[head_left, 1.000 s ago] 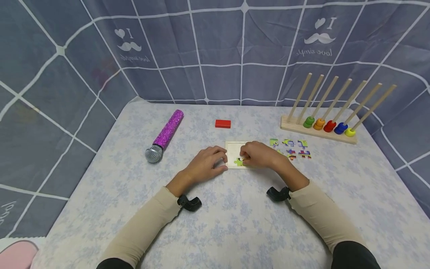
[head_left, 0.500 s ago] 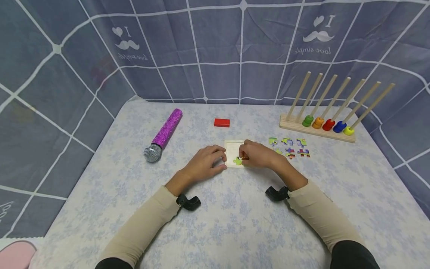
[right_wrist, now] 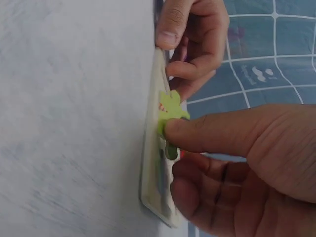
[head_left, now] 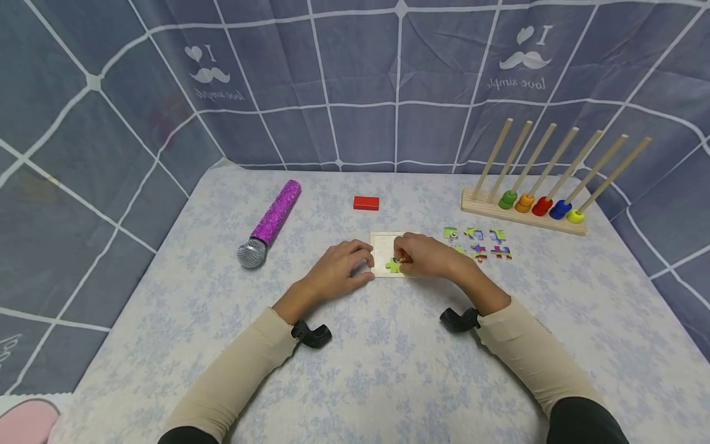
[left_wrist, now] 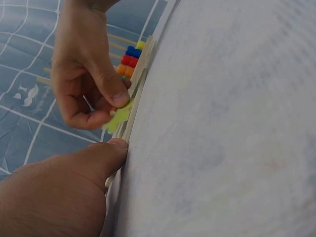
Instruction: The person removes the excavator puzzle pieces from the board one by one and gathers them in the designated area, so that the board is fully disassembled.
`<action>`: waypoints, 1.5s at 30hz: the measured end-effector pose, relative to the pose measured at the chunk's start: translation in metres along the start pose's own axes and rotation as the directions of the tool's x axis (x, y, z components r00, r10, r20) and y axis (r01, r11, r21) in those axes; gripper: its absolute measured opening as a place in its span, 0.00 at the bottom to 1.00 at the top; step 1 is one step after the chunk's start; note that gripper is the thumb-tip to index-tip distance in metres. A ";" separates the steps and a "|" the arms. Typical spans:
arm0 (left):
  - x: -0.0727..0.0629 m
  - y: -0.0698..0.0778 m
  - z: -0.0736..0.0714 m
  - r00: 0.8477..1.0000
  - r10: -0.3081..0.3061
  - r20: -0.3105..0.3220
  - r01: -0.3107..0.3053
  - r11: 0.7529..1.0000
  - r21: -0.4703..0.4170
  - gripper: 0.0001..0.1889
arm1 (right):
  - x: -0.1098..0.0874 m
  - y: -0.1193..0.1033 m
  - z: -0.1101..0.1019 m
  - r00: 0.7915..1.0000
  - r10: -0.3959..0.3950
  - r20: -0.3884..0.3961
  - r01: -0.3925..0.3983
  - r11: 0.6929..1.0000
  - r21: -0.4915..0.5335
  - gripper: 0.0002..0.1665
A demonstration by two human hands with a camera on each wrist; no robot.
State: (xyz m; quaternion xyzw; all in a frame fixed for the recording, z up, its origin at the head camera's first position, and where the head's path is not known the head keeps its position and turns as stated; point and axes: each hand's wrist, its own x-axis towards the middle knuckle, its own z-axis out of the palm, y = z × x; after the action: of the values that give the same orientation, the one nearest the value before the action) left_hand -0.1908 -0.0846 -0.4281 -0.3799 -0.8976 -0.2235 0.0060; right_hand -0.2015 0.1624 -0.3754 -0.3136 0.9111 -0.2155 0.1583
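Note:
A shallow wooden puzzle tray (head_left: 383, 245) lies on the table between the two hands. My left hand (head_left: 339, 268) holds the tray at its left side, thumb at the near corner and bent fingers further up the edge. Over the tray, my right hand (head_left: 431, 254) pinches a lime-green jigsaw piece (right_wrist: 170, 104); its thumb presses on the piece in the right wrist view. The piece stands tilted above the tray floor in the left wrist view. Right of the tray lie several loose jigsaw pieces (head_left: 474, 234), partly hidden by the right hand.
A purple glitter microphone (head_left: 277, 213) lies at the left. Behind the tray is a red block (head_left: 366, 203). At the back right stands a wooden peg rack (head_left: 521, 217) with coloured beads and tall pegs. A grey checked curtain (head_left: 360, 80) hangs behind the table.
The right fingers have shifted slightly on the green piece, and the striped patch beside the fingertips shows less now. The left hand keeps its place on the tray.

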 end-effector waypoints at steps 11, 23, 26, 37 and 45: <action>-0.002 -0.003 0.003 1.000 0.009 -0.016 -0.009 1.000 -0.004 0.08 | -0.016 0.007 -0.021 0.991 -0.129 0.022 0.120 0.961 0.248 0.09; 0.002 -0.002 0.002 1.000 -0.001 -0.004 0.001 1.000 0.007 0.08 | -0.089 0.064 -0.051 0.998 0.056 -0.043 -0.031 0.898 0.439 0.01; 0.001 -0.001 0.001 1.000 -0.013 0.008 0.012 1.000 0.010 0.08 | -0.109 0.078 -0.050 0.989 0.147 -0.014 -0.129 0.907 0.400 0.02; 0.001 -0.002 -0.002 1.000 -0.013 0.000 0.013 1.000 -0.006 0.08 | -0.124 0.097 -0.037 0.973 0.217 -0.076 -0.194 0.953 0.232 0.06; 0.001 0.000 -0.001 1.000 -0.016 0.008 0.017 1.000 -0.017 0.08 | -0.118 0.100 -0.029 0.961 0.246 -0.124 -0.234 0.967 0.102 0.07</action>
State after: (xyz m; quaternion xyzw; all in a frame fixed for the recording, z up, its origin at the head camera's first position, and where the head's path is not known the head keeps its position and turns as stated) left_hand -0.1919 -0.0840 -0.4267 -0.3735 -0.8987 -0.2298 -0.0029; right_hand -0.1746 0.3174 -0.3816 -0.1784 0.9409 -0.2546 0.1346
